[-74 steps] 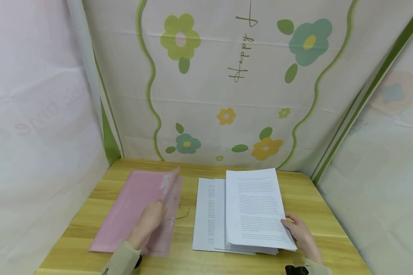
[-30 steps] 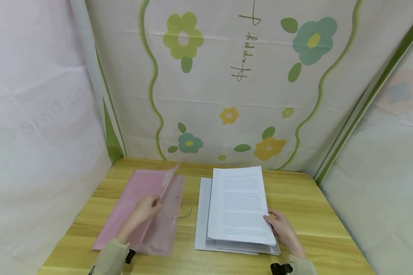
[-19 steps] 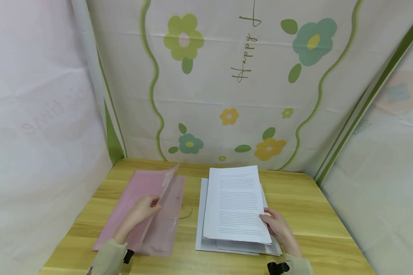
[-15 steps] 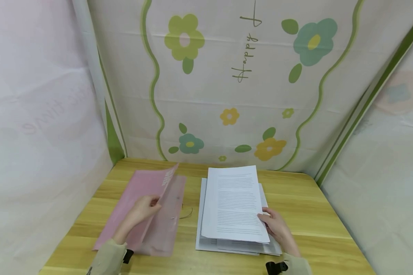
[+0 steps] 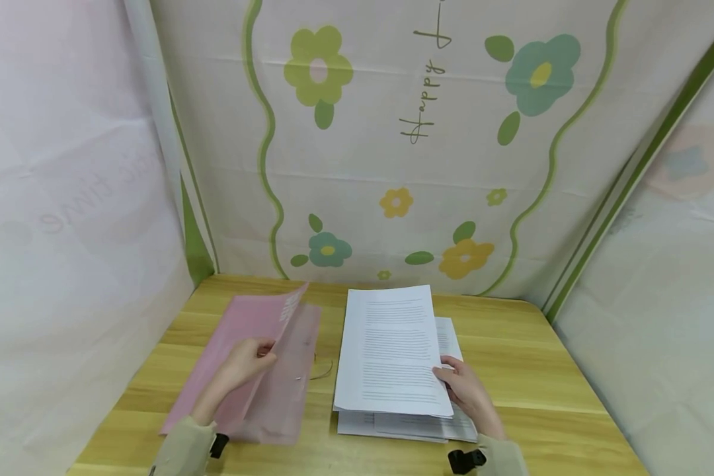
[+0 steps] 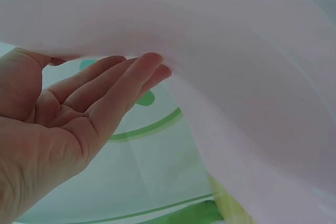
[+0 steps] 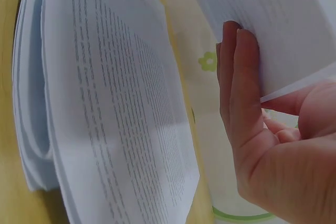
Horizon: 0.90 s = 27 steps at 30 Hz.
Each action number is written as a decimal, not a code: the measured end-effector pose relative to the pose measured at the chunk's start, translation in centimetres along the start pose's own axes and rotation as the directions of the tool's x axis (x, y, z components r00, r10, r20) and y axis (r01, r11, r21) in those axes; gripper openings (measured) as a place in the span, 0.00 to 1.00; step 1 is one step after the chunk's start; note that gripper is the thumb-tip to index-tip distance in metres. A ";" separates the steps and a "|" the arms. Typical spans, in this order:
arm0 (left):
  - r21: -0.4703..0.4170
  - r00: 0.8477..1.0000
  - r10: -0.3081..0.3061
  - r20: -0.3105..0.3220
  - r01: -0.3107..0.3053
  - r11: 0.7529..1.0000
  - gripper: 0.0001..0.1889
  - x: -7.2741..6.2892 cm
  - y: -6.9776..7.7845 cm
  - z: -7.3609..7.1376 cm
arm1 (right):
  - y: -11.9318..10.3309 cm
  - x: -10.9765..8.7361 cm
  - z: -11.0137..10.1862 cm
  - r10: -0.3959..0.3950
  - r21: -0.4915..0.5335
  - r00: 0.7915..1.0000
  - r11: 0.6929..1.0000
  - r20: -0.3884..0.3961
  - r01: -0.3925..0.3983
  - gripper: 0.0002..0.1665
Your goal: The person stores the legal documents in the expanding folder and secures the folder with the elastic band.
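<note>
A pink translucent file folder [image 5: 232, 344] lies on the left of the table. My left hand [image 5: 240, 367] pinches the edge of its top cover and holds it raised, so the lower sheet shows beneath. In the left wrist view the fingers [image 6: 121, 87] touch the cover's underside. Held above the table by my right hand [image 5: 467, 390] is a thin batch of printed papers [image 5: 393, 350], thumb on top and fingers below at its right edge. Under it more printed papers [image 5: 452, 337] lie on the table, partly covered; the right wrist view shows these pages [image 7: 115, 98] close up.
A thin string loop [image 5: 323, 371] sticks out at the folder's right edge, between folder and papers. The wooden table [image 5: 529, 370] is enclosed by a flowered cloth [image 5: 357, 132] at the back and pale cloth at both sides.
My right hand has carried the held papers leftward, over the rest of the stack and nearer the folder. My left hand has opened the folder's cover wider and keeps it raised.
</note>
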<state>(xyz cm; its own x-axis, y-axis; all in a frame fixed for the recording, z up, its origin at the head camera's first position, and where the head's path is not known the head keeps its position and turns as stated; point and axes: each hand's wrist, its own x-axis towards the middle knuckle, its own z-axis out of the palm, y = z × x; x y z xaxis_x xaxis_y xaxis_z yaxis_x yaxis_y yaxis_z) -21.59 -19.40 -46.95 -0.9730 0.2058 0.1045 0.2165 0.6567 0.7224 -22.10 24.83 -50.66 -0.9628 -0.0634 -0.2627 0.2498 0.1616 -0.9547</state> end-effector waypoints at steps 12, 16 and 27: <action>0.031 0.998 -0.005 -0.057 0.007 1.000 0.18 0.2 -0.5 0.2 | -0.5 0.5 1.7 -0.016 0.004 0.999 1.000 0.049 0.015 0.28; 0.029 0.998 0.016 -0.066 -0.014 0.999 0.16 0.2 -0.7 0.1 | -0.6 0.7 2.5 -0.024 0.016 0.997 1.000 0.073 0.022 0.28; 0.016 0.998 0.008 -0.062 -0.007 1.000 0.16 0.2 -0.9 0.0 | -0.4 1.4 4.3 -0.012 0.024 0.999 1.000 0.051 0.011 0.26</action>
<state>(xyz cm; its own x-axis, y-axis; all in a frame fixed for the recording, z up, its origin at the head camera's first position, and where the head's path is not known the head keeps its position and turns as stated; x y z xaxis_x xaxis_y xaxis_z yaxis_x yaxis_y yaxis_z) -22.02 -19.95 -47.60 -0.9744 0.1657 0.1521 0.2244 0.6670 0.7105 -23.12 20.45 -51.26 -0.9592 -0.1154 -0.2580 0.2419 0.1370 -0.9606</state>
